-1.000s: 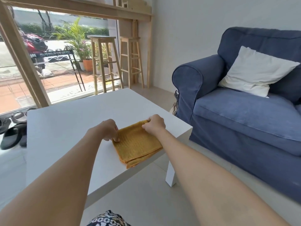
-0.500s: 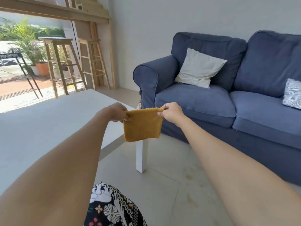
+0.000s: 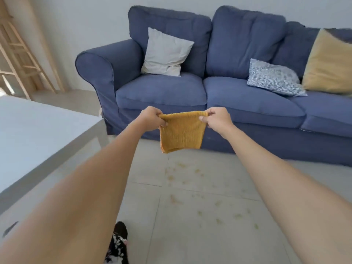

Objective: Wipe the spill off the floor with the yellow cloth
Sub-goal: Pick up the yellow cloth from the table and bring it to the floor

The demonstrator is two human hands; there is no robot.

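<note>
Head view, the only one I have. I've got both arms stretched out in front, over the floor.

Left hand [image 3: 151, 119]: fingers curled tight, pinching the top left corner of the yellow cloth [image 3: 182, 133]. Right hand [image 3: 217, 119]: same, thumb and fingers clamped on the top right corner. The top edge is pulled fairly taut between the two hands.

The cloth hangs in the air below the hands, folded, roughly square, with the lower left corner drooping a little lower than the right. It touches nothing but my fingers. It sits in front of the blue sofa [image 3: 238, 96], about level with the base of the seat in frame.

The spill [image 3: 190, 180] is on the grey tiled floor [image 3: 190, 241], lower in frame than the cloth: scattered yellowish spots and smears across several tiles, running toward the lower right. The cloth is not on it.

The white table [image 3: 32, 130] is on the left; only its corner and edge are in frame, clear of both arms.

On the sofa: a white cushion [image 3: 165, 53] against the left arm, a blue patterned cushion [image 3: 274, 78] lying on the middle seat, and a yellow cushion [image 3: 327, 61] at the right edge. Wooden stool legs [image 3: 21, 60] stand far left by the wall.

A bit of black patterned fabric [image 3: 118, 244] shows at the bottom between my arms.
</note>
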